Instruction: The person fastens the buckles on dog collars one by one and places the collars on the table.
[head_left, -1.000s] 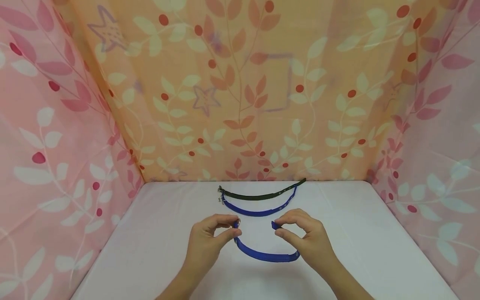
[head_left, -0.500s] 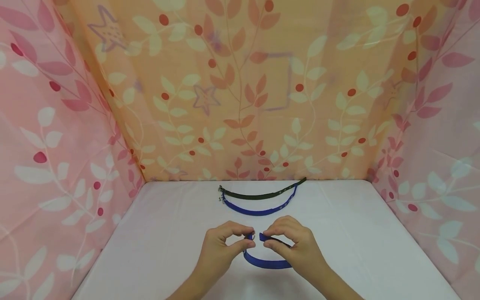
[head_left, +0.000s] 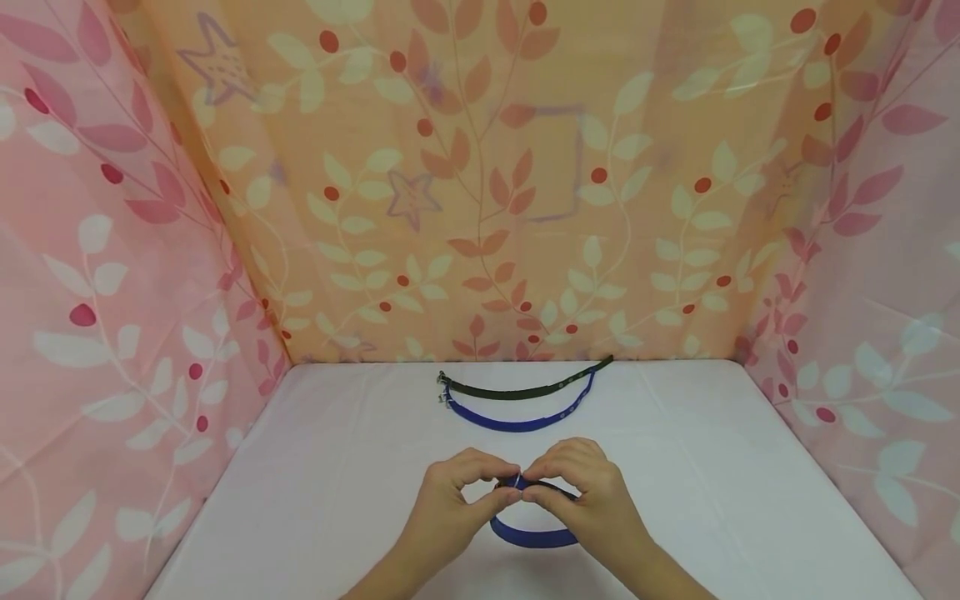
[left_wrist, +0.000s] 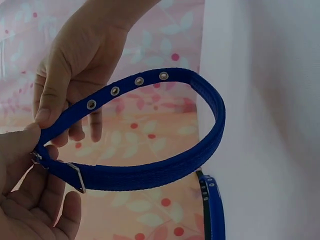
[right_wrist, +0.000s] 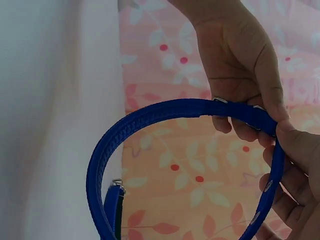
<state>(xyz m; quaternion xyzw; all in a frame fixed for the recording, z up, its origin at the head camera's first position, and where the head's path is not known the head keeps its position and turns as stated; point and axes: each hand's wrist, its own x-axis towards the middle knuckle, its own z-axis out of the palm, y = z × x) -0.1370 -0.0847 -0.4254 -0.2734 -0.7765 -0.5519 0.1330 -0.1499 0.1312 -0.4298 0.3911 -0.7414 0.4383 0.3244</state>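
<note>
A blue pet collar (head_left: 536, 538) is bent into a loop above the table between both hands. My left hand (head_left: 461, 496) pinches its buckle end; the metal buckle (left_wrist: 36, 158) is partly covered by the fingers. With thumb and fingertips, my right hand (head_left: 588, 496) pinches the other end, the strap part with several metal eyelets (left_wrist: 115, 91). The two hands meet at the buckle, fingertips touching or nearly so. Whether the strap tip is through the buckle is hidden by the fingers. A flat metal loop (left_wrist: 77, 178) sits on the band near the buckle.
Farther back on the white table (head_left: 337, 467), a second blue collar (head_left: 513, 426) and a dark green collar (head_left: 510, 394) lie curved side by side, buckles to the left. Flowered curtains (head_left: 480, 208) stand behind and at both sides.
Both hands have come together from apart, bringing the strap end to the buckle end and closing the collar into a loop. They also sit slightly lower. The collars behind have not moved.
</note>
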